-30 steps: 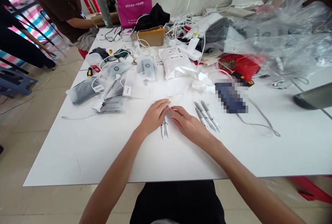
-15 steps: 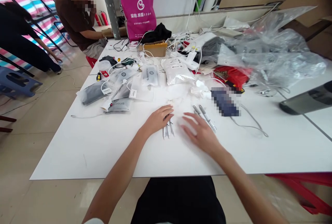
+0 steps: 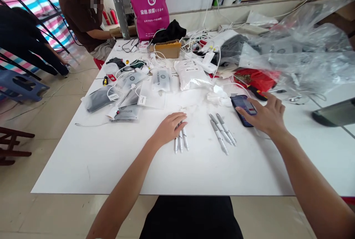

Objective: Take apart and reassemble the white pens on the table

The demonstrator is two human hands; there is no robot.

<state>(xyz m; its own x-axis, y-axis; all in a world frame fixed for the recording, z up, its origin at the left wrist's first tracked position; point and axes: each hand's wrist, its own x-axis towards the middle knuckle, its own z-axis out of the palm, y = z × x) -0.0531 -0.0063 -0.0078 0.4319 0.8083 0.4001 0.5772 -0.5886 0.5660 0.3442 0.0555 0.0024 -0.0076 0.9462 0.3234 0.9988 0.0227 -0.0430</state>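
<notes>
Dark bagged packet (image 3: 99, 99) on white table (image 3: 166, 172), at ten o'clock from left hand (image 3: 168, 127). Left hand palm down, covering upper ends of three pens (image 3: 181, 143); cannot tell whether it grips them. Their lower ends show at its five o'clock. Second pen trio (image 3: 222, 132) lies at its three o'clock. Phone (image 3: 242, 102) at nine o'clock from right hand (image 3: 267, 117), which is open, fingers spread, thumb over phone; contact unclear.

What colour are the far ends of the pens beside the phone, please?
Grey on all three pens, best in the head view.
</notes>
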